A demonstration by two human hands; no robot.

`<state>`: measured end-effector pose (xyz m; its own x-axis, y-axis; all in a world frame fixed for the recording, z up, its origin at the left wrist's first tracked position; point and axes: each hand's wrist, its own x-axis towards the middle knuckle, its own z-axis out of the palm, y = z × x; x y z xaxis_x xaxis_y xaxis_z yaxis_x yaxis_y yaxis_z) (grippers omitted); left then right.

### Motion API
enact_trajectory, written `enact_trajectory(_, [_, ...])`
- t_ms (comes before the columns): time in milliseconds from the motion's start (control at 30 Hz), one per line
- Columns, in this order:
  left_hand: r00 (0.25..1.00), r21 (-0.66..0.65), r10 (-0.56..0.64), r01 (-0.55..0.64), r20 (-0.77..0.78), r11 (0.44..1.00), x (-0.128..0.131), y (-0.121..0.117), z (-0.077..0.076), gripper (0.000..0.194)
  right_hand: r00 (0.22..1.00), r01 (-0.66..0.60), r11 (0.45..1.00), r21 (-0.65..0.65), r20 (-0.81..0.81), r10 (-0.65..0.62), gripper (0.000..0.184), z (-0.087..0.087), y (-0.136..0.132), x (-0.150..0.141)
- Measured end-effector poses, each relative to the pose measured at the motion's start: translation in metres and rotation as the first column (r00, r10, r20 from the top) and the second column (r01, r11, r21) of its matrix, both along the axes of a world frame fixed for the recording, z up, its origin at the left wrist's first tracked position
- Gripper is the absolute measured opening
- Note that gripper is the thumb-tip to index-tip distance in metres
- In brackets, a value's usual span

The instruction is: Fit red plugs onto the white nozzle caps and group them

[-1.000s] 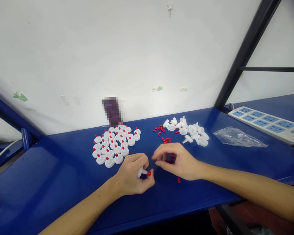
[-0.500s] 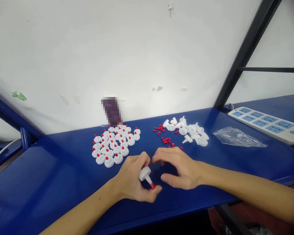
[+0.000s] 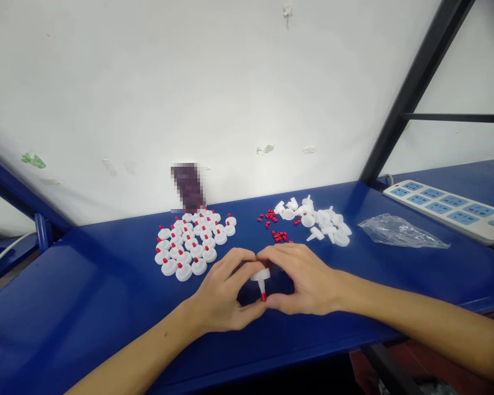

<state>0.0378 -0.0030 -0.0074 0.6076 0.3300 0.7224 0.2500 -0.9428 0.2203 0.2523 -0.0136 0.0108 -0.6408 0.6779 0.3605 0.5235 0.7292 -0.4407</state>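
Between my two hands is a white nozzle cap [image 3: 262, 282] with a red tip on its spout; the spout points down and the broad base faces up. My left hand [image 3: 226, 293] grips it, thumb at the red tip and fingers at the base. From the other side my right hand [image 3: 308, 280] closes on the same cap, its thumb by the red tip and its fingertips at the base, partly hidden. Beyond my left hand stand many white nozzle caps with red tips [image 3: 183, 271], spouts up. Past my right hand lie small red tips [image 3: 280, 236].
White nozzle caps without red tips [image 3: 325, 222] lie in a loose pile at the right. A clear plastic bag [image 3: 399, 230] and a white power strip [image 3: 444, 208] are further right. A pixelated dark object [image 3: 188, 185] leans on the wall behind the blue table [image 3: 107, 285].
The nozzle cap has moved slightly right and turned so its spout points straight down. My right hand, open and apart before, has come in and closed on it beside my left hand.
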Motion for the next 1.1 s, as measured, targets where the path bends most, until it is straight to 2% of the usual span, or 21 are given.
enact_trajectory(100, [0.999,-0.027,-0.043,0.042,-0.008,0.999,0.0,0.001,-0.001,0.041,0.995,0.048,0.998,0.043,0.085,-0.052,0.085,0.0,0.001,-0.001])
enact_trajectory(167, [0.998,-0.063,-0.05,0.049,-0.028,0.997,0.001,0.001,-0.001,0.044,0.994,0.021,0.998,0.055,0.11,-0.026,0.105,-0.001,0.001,-0.001])
enact_trajectory(233, [0.997,-0.098,-0.067,0.064,-0.025,0.993,0.002,0.001,-0.001,0.045,0.994,-0.024,0.998,0.059,0.104,0.018,0.112,-0.003,0.001,-0.002])
enact_trajectory(367, [0.996,-0.173,-0.091,0.09,-0.001,0.981,0.004,-0.001,0.003,0.046,0.997,-0.062,0.998,0.001,0.051,0.061,0.105,-0.007,0.001,-0.002])
enact_trajectory(533, [0.997,-0.263,-0.082,0.075,-0.016,0.962,0.004,-0.002,0.004,0.049,0.995,-0.088,0.982,-0.164,0.024,0.094,0.104,-0.006,0.001,-0.003])
enact_trajectory(700, [0.998,-0.23,-0.06,0.061,0.01,0.971,0.004,-0.004,0.005,0.04,0.993,-0.121,0.942,-0.312,-0.033,0.116,0.091,0.0,-0.001,-0.002])
enact_trajectory(933, [0.998,-0.162,-0.061,0.064,0.022,0.985,0.004,-0.004,0.004,0.038,0.99,-0.142,0.936,-0.322,-0.039,0.136,0.084,0.004,-0.003,-0.001])
enact_trajectory(1100, [0.998,-0.201,-0.058,0.06,0.017,0.978,0.004,-0.004,0.004,0.038,0.986,-0.168,0.933,-0.319,-0.077,0.151,0.077,0.005,-0.005,-0.001])
